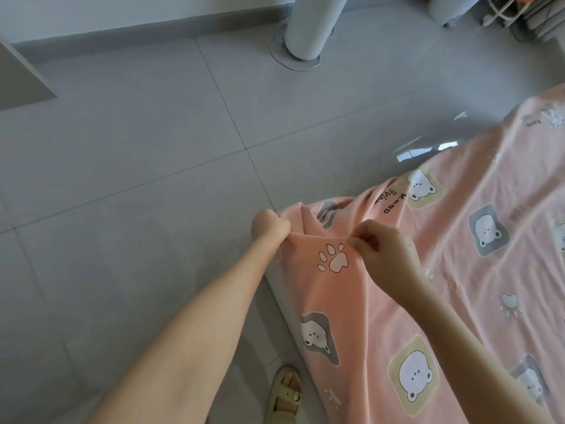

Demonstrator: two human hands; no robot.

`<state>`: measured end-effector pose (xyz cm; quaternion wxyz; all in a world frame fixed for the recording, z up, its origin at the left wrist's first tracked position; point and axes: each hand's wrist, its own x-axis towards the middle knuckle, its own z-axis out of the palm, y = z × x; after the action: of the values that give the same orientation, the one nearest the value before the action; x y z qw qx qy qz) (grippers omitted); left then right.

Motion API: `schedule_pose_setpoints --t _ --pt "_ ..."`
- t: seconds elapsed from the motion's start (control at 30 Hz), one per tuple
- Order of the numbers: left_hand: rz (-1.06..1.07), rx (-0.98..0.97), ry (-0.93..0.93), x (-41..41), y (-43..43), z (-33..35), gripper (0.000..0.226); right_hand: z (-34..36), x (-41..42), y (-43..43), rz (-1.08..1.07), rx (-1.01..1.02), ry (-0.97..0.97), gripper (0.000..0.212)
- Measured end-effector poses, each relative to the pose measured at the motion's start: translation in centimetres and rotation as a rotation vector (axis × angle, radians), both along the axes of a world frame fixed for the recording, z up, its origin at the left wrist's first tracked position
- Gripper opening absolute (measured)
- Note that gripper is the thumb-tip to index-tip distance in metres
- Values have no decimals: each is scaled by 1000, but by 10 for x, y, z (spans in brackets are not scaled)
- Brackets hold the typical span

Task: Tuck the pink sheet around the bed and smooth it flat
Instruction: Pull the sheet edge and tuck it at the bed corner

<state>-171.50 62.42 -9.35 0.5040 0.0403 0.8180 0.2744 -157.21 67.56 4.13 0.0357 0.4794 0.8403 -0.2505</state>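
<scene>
At the bed's corner, my left hand (270, 225) fists the edge of the pink sheet (443, 270), and my right hand (383, 250) pinches the same fold just beside a paw print (334, 257), lifting it.

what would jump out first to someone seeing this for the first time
The pink sheet, printed with cartoon bears, fills the right side. At centre, the left hand grips a bunched edge of it and the right hand pinches the same edge, with a paw print stretched between them. To the left lies grey tiled floor, with a white pillar at the top.
</scene>
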Motion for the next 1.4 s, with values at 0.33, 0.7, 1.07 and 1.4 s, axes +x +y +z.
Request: schedule_pose_setpoints --t 0.33,0.7,1.07,1.4 --pt "306 373 359 -68 -82 84 38 -5 -27 -7 -117 5 226 10" --pt "174 456 583 -63 -77 114 41 -34 -33 -3 -132 -2 184 10" --pt "-423 -63 332 -112 -55 13 50 -45 -34 19 -174 101 -175 19" --pt "-533 104 200 -76 20 5 19 -87 -23 96 -414 78 -535 61"
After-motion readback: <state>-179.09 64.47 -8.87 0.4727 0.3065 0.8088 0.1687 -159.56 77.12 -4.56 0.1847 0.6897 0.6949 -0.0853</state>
